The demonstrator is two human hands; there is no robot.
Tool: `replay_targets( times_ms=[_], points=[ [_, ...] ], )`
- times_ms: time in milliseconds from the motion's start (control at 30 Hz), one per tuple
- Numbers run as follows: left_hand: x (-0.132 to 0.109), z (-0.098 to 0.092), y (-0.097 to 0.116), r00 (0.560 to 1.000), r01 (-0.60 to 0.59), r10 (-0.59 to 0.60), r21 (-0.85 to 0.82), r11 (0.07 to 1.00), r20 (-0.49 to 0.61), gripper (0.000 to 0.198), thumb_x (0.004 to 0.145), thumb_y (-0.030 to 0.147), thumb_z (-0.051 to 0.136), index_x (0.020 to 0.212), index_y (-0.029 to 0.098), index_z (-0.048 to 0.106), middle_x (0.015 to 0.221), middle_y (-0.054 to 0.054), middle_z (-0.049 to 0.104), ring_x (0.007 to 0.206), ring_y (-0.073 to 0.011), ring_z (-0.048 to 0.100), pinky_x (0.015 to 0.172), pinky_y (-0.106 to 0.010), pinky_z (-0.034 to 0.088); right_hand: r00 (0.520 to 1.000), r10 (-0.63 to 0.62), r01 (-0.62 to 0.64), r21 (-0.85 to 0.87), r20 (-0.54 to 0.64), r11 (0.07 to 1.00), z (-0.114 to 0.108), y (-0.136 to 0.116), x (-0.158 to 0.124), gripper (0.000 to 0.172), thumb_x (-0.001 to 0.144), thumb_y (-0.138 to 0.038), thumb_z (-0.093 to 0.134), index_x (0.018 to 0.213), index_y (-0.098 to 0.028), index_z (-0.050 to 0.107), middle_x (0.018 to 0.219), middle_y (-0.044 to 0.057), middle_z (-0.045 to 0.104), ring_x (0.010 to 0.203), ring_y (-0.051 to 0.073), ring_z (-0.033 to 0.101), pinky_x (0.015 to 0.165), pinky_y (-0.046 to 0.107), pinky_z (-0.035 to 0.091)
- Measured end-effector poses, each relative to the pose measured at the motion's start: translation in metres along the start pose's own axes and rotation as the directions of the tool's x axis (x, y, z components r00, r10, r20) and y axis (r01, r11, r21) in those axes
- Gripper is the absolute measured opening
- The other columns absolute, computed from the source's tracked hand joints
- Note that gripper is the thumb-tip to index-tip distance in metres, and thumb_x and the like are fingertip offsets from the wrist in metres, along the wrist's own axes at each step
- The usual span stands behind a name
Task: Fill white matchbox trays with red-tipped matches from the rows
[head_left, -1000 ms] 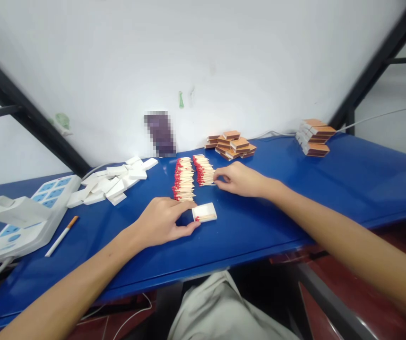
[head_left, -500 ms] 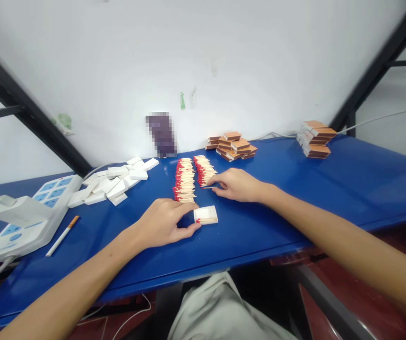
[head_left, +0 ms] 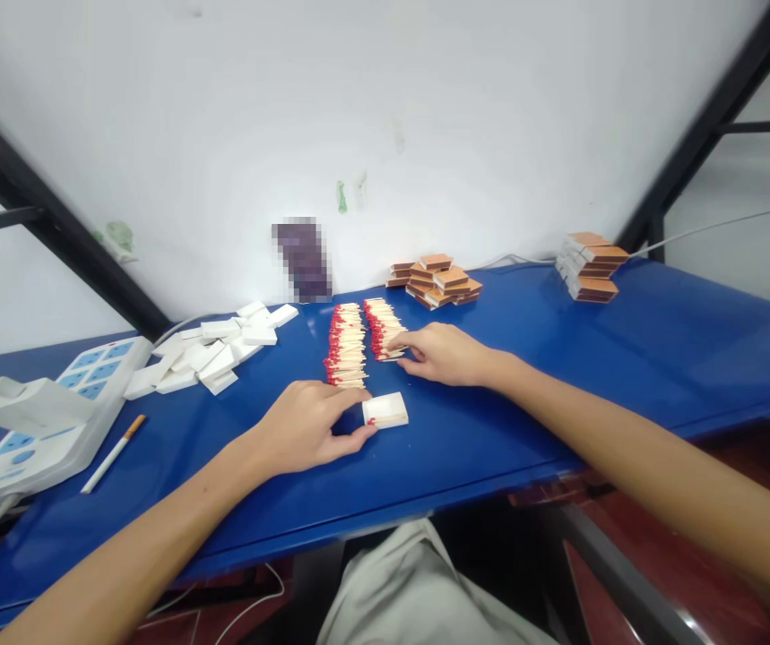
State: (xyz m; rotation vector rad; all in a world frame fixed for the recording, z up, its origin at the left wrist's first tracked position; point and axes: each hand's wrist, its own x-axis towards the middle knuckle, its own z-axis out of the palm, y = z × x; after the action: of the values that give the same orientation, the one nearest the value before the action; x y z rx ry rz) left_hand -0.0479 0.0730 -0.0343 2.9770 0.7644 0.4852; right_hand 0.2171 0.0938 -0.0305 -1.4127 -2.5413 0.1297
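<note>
A small white matchbox tray (head_left: 385, 405) lies on the blue table with a few red-headed matches along its near side. The thumb and forefinger of my left hand (head_left: 314, 425) grip its left end. Behind it are two rows of loose matches, a left row (head_left: 348, 345) and a right row (head_left: 383, 324), red heads pointing left. My right hand (head_left: 442, 354) rests at the near end of the right row, thumb and forefinger closing around the match ends there. How many matches lie between those fingertips is hard to see.
White trays (head_left: 213, 349) are heaped at the left, near a cigarette (head_left: 114, 454) and a power strip (head_left: 99, 385) with a plugged-in charger (head_left: 31, 408). Brown matchboxes (head_left: 435, 279) are piled by the wall, and more stand in a stack (head_left: 592, 269) at the right. A blurred dark rectangle (head_left: 304, 260) leans on the wall.
My right fingertips have come closer together at the near end of the right row; the single match seen apart there now lies against it. My left hand keeps its grip on the tray.
</note>
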Motion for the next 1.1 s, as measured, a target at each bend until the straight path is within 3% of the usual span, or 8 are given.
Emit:
replay_targets(
  times_ms=[333, 500, 1100],
  points=[
    [-0.0015, -0.0021, 0.0008, 1.000, -0.001, 0.001, 0.014, 1.000, 0.015, 0.027, 0.093, 0.039, 0.059, 0.111, 0.020, 0.068, 0.063, 0.002, 0.064, 0.055, -0.0147, 0.060, 0.058, -0.025, 0.040, 0.999, -0.006, 0.006, 0.000, -0.033, 1.000, 0.0021, 0.0006, 0.0004, 0.035, 0.090, -0.027, 0.058, 0.123, -0.022, 0.068, 0.082, 0.003, 0.073, 0.070, 0.017, 0.062, 0.062, 0.025, 0.033],
    [-0.0008, -0.0020, 0.0017, 1.000, 0.005, -0.005, 0.013, 1.000, 0.022, 0.028, 0.092, 0.038, 0.060, 0.112, 0.020, 0.068, 0.064, 0.002, 0.065, 0.055, -0.0148, 0.061, 0.059, -0.026, 0.042, 1.000, -0.010, 0.010, 0.008, -0.017, 1.000, 0.0015, -0.0004, 0.0001, 0.026, 0.092, -0.028, 0.055, 0.113, -0.023, 0.071, 0.088, 0.004, 0.075, 0.074, 0.018, 0.064, 0.064, 0.025, 0.034],
    [-0.0018, -0.0016, 0.0007, 1.000, 0.005, -0.005, 0.044, 0.999, -0.001, 0.028, 0.092, 0.039, 0.059, 0.111, 0.020, 0.069, 0.064, 0.002, 0.065, 0.055, -0.0156, 0.061, 0.058, -0.026, 0.040, 1.000, -0.011, 0.011, 0.011, 0.009, 1.000, -0.0073, -0.0080, -0.0035, 0.016, 0.089, -0.027, 0.059, 0.098, -0.023, 0.072, 0.078, 0.002, 0.071, 0.064, 0.015, 0.058, 0.059, 0.025, 0.030]
  ],
)
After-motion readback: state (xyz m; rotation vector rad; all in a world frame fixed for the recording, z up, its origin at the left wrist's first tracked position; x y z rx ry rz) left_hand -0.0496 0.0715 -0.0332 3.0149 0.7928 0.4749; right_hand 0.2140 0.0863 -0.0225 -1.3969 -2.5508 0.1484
